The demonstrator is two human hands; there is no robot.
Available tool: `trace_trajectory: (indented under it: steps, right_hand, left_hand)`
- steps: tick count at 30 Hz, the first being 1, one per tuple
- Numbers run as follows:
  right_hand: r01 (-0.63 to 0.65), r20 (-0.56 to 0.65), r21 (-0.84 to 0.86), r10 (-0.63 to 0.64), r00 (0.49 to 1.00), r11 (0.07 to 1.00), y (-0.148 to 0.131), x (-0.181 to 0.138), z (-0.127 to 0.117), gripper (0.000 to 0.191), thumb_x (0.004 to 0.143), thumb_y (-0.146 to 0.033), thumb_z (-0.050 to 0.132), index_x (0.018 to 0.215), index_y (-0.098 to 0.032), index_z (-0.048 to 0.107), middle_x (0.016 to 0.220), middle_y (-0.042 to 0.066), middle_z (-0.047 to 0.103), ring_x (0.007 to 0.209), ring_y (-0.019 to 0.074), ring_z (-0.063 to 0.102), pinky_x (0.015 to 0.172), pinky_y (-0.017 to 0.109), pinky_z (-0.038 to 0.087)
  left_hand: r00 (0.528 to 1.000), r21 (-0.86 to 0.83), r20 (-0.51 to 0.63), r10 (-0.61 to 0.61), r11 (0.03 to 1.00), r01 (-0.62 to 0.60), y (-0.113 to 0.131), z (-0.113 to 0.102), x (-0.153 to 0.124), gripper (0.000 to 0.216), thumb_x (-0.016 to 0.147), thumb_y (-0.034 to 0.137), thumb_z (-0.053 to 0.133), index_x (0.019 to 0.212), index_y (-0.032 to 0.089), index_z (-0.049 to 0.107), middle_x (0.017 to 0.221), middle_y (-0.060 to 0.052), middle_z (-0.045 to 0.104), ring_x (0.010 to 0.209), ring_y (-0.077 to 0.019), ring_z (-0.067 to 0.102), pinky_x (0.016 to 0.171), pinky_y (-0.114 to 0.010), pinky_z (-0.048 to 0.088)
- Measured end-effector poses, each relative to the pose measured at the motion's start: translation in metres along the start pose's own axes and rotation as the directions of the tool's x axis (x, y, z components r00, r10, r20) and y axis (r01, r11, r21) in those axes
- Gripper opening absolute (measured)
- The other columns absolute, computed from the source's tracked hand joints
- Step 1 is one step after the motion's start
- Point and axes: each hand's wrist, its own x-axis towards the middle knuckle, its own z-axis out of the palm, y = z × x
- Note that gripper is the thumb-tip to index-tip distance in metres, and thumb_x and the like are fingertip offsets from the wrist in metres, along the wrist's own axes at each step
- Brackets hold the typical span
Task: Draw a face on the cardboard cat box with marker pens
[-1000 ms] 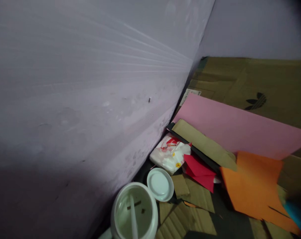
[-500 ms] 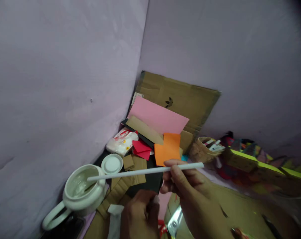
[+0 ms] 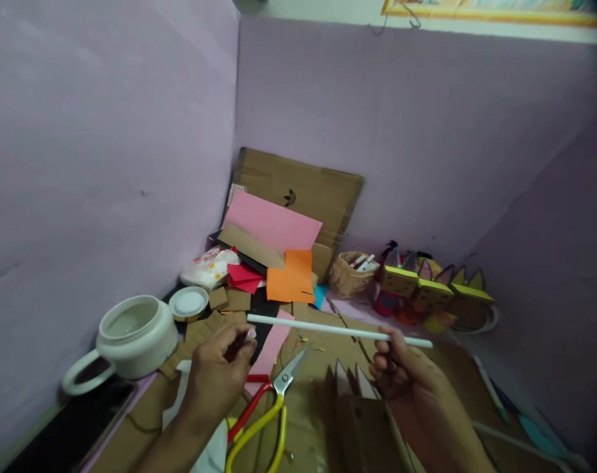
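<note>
Two hands | right hand (image 3: 407,374) grips white stick (image 3: 328,328) | left hand (image 3: 219,374) near scissors (image 3: 266,410)

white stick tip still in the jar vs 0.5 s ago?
No. The white stick has come out of the white jar; its tip now hangs right of the jar.

The cardboard sheet (image 3: 298,187) leaning against the wall carries one black trefoil logo (image 3: 289,196) near its centre; no lettering beside it is legible. A white label (image 3: 235,192) sits at the sheet's left edge; its print is too small to read. The white packet (image 3: 207,267) bears red and yellow printing, also illegible. No other text or numbers are readable.
</note>
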Motion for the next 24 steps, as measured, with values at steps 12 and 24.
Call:
trace_trajectory:
  steps: [12,24]
  right_hand:
    - [-0.012,-0.080,-0.007,0.011,0.997,1.000,0.001,-0.006,-0.037,0.038,0.044,-0.030,0.093,0.073,-0.015,0.073,0.059,-0.002,0.065,0.047,0.0078,0.059,0.046,0.013,0.053]
    - [0.177,-0.129,-0.250,-0.214,0.968,0.952,-0.020,-0.015,-0.028,0.048,0.030,-0.044,0.093,0.066,-0.019,0.073,0.054,-0.001,0.066,0.044,0.0103,0.062,0.046,0.014,0.054]
  left_hand:
    - [0.991,0.068,0.104,0.080,0.994,-0.087,0.013,0.006,-0.014,0.016,0.075,0.021,0.055,0.081,0.020,0.070,0.081,-0.003,0.069,0.066,-0.0148,0.061,0.057,-0.024,0.048]
    - [0.972,0.057,0.115,0.204,0.976,-0.212,0.011,0.005,-0.016,0.022,0.075,0.009,0.052,0.085,0.021,0.067,0.081,0.000,0.065,0.067,-0.0117,0.059,0.054,-0.020,0.044]
